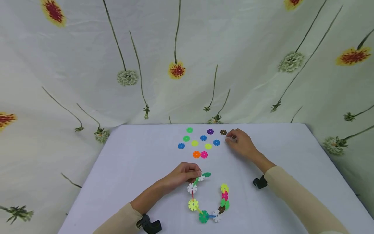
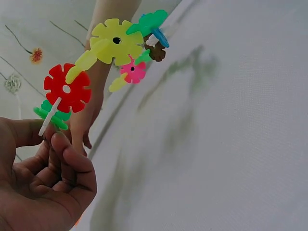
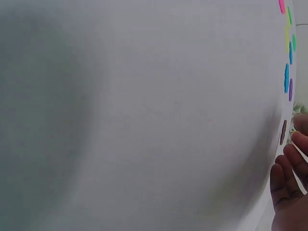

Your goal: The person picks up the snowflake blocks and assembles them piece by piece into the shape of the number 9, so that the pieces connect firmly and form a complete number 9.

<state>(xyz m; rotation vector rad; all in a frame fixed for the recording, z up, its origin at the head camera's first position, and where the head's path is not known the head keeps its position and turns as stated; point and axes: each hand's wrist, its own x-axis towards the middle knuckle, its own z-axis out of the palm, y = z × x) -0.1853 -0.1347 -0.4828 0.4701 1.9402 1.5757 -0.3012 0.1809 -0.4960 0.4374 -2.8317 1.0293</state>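
My left hand pinches the end of a chain of slotted plastic flower discs between thumb and fingertips. The chain curves in a U toward the front of the table, in white, yellow, green, brown and pink. In the left wrist view, a red disc and a yellow disc stand just beyond the pinched white and green pieces. At the back, my right hand hovers beside a loose brown disc. Its fingers are loosely bent, and I see nothing held between them.
Several loose discs lie at the back middle of the white table, among them a purple disc, a blue disc and an orange disc touching a pink disc. A flower-patterned cloth hangs behind the table.
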